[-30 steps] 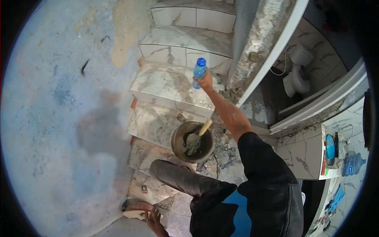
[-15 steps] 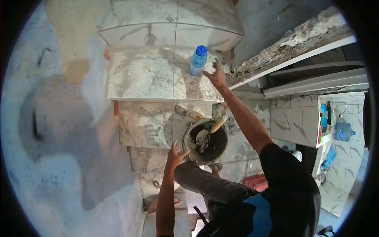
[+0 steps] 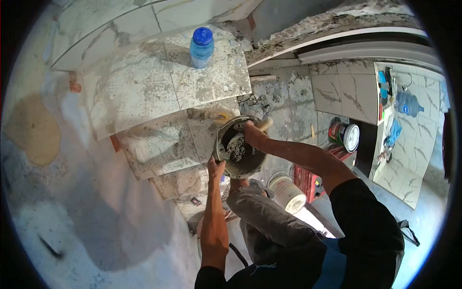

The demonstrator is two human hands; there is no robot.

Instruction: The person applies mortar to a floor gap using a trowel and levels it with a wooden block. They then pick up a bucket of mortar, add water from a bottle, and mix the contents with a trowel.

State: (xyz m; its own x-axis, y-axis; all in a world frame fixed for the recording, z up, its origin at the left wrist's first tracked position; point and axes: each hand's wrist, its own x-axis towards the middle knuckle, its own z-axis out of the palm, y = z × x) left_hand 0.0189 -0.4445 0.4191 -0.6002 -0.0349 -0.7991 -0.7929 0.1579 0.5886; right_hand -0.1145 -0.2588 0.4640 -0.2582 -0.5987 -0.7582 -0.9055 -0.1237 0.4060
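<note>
A round bucket (image 3: 260, 166) with dark mortar inside stands by the tiled steps. My left hand (image 3: 216, 167) grips its near left rim. My right hand (image 3: 252, 135) reaches over the opposite rim, its fingers closed at the trowel (image 3: 263, 125), whose pale handle points up to the right and whose blade lies in the mortar. A blue bottle (image 3: 202, 47) stands upright on the upper step (image 3: 130, 86). A tool with a yellow label (image 3: 221, 116) lies on the step just behind the bucket.
White paint bucket (image 3: 287, 192) lies tilted near my leg. A dark green and white bucket (image 3: 344, 135) rests on a red box (image 3: 308, 183) at the right. A tiled counter (image 3: 346, 91) stands farther right, and a rough wall edge (image 3: 337, 24) runs above.
Both hands have moved onto the bucket: the left took hold of its rim, and the right came down from near the bottle to the trowel. The view has shifted and turned.
</note>
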